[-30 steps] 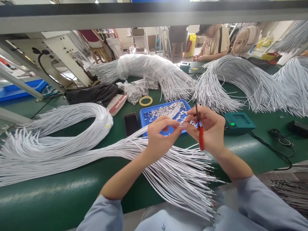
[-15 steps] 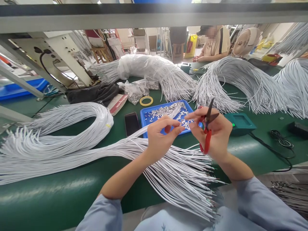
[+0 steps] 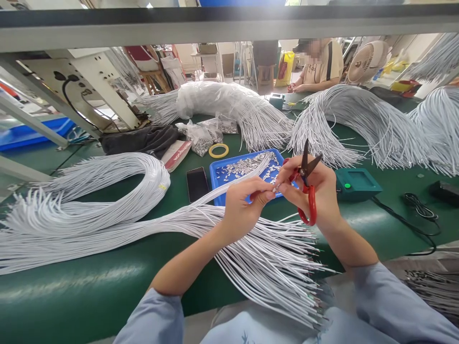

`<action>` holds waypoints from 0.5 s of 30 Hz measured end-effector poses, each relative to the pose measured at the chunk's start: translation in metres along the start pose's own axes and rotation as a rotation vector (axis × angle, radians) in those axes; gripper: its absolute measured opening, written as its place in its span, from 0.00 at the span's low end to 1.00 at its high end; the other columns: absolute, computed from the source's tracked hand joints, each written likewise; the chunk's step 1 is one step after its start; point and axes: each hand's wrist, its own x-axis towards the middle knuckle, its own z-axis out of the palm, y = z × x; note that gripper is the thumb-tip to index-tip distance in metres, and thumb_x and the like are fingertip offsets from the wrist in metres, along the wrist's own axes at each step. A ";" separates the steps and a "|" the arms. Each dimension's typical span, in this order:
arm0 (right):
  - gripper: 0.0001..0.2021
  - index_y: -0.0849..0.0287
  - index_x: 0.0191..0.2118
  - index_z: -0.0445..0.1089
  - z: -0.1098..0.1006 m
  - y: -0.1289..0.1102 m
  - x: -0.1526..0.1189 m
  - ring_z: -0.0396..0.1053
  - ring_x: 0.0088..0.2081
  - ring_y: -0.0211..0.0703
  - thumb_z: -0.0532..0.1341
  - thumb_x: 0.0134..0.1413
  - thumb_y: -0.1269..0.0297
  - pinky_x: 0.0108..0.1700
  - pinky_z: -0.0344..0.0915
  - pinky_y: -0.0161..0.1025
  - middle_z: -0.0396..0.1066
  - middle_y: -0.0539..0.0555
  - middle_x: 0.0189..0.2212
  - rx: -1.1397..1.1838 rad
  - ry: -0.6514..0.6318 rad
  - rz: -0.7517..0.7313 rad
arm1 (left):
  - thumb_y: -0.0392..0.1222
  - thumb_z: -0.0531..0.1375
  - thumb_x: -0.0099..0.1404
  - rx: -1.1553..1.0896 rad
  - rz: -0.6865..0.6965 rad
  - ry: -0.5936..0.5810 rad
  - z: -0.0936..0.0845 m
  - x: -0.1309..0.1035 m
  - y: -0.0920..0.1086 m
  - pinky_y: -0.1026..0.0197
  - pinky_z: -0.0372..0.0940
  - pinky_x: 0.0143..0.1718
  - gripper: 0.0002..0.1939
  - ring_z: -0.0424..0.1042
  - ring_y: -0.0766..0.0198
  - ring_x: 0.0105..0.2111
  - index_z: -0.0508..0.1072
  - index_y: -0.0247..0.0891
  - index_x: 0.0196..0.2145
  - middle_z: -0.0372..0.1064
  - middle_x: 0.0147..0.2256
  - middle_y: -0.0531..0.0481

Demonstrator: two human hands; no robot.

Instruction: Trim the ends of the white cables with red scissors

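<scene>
In front of the blue tray, my left hand pinches what looks like the end of a white cable; most of it is hidden by the fingers. My right hand carries scissors with red handles, their dark blades spread and pointing up. Its thumb and forefinger meet the left fingertips at the small pale tip. Inside the tray lie many small metal terminals and several cable ends. Below both hands a fanned bundle of white cables spreads across the green table.
A phone, a yellow tape roll and bags of metal parts lie left of the tray. A green device with a cord stands right. Cable bundles surround the area. Another person sits opposite. A shelf beam crosses above.
My right hand has moved left, so its fingertips now meet those of my left hand. The left hand has shifted slightly right. The scissors have tilted a little more upright.
</scene>
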 end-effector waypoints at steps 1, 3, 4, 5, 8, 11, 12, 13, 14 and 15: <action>0.15 0.52 0.38 0.69 0.000 -0.001 0.000 0.68 0.27 0.34 0.70 0.44 0.70 0.29 0.64 0.36 0.71 0.44 0.26 -0.019 0.006 0.003 | 0.39 0.63 0.63 0.009 -0.007 0.012 0.000 0.000 0.000 0.67 0.59 0.23 0.06 0.63 0.72 0.23 0.75 0.37 0.28 0.70 0.24 0.52; 0.15 0.51 0.38 0.69 0.000 -0.003 -0.001 0.67 0.27 0.35 0.69 0.44 0.70 0.29 0.65 0.36 0.71 0.44 0.25 -0.039 0.019 0.010 | 0.41 0.65 0.61 0.027 -0.015 0.042 0.000 0.001 0.001 0.67 0.58 0.23 0.07 0.61 0.72 0.22 0.75 0.36 0.27 0.69 0.23 0.53; 0.15 0.51 0.38 0.69 0.000 -0.004 -0.001 0.68 0.27 0.35 0.69 0.44 0.71 0.30 0.66 0.36 0.71 0.44 0.26 -0.044 0.025 0.011 | 0.41 0.66 0.59 0.037 -0.011 0.053 0.000 0.001 0.002 0.67 0.58 0.22 0.07 0.60 0.72 0.22 0.75 0.36 0.26 0.69 0.23 0.53; 0.15 0.50 0.38 0.69 0.000 -0.004 -0.001 0.68 0.28 0.35 0.69 0.44 0.72 0.30 0.67 0.36 0.71 0.44 0.26 -0.046 0.032 0.011 | 0.41 0.67 0.59 0.049 -0.001 0.061 0.001 0.001 0.002 0.67 0.58 0.22 0.07 0.60 0.73 0.22 0.75 0.36 0.26 0.69 0.23 0.53; 0.16 0.49 0.38 0.70 0.000 -0.005 -0.003 0.68 0.28 0.34 0.68 0.44 0.74 0.32 0.68 0.36 0.71 0.44 0.26 -0.051 0.048 -0.014 | 0.38 0.67 0.57 0.105 0.042 0.095 0.002 0.001 0.003 0.68 0.57 0.21 0.06 0.59 0.74 0.21 0.74 0.36 0.26 0.68 0.23 0.55; 0.16 0.50 0.38 0.69 0.002 -0.004 -0.006 0.67 0.28 0.34 0.66 0.44 0.76 0.32 0.67 0.36 0.70 0.44 0.26 -0.078 0.047 -0.044 | 0.35 0.67 0.56 0.151 0.063 0.138 0.003 0.002 0.003 0.69 0.56 0.21 0.06 0.58 0.74 0.21 0.73 0.36 0.25 0.67 0.22 0.56; 0.15 0.51 0.38 0.69 0.003 -0.004 -0.007 0.67 0.28 0.34 0.66 0.45 0.76 0.33 0.68 0.37 0.70 0.44 0.26 -0.081 0.034 -0.046 | 0.35 0.67 0.56 0.158 0.064 0.148 0.003 0.002 0.003 0.69 0.56 0.21 0.06 0.58 0.74 0.21 0.72 0.36 0.25 0.67 0.22 0.56; 0.14 0.51 0.38 0.69 0.003 -0.004 -0.008 0.67 0.28 0.34 0.66 0.45 0.75 0.34 0.68 0.37 0.70 0.44 0.26 -0.078 0.015 -0.042 | 0.35 0.67 0.56 0.164 0.060 0.155 0.003 0.002 0.002 0.69 0.56 0.21 0.06 0.58 0.74 0.21 0.72 0.36 0.25 0.67 0.22 0.56; 0.13 0.51 0.38 0.69 0.003 -0.004 -0.009 0.67 0.28 0.34 0.66 0.46 0.74 0.34 0.68 0.38 0.71 0.44 0.26 -0.069 0.001 -0.035 | 0.35 0.67 0.56 0.168 0.051 0.161 0.003 0.002 0.002 0.69 0.56 0.21 0.07 0.58 0.74 0.21 0.72 0.36 0.24 0.68 0.22 0.56; 0.13 0.51 0.38 0.69 0.002 -0.004 -0.009 0.67 0.29 0.35 0.66 0.46 0.72 0.34 0.68 0.38 0.71 0.45 0.26 -0.059 -0.004 -0.025 | 0.35 0.67 0.56 0.172 0.040 0.166 0.003 0.002 0.001 0.69 0.56 0.21 0.07 0.58 0.74 0.21 0.72 0.36 0.24 0.68 0.22 0.55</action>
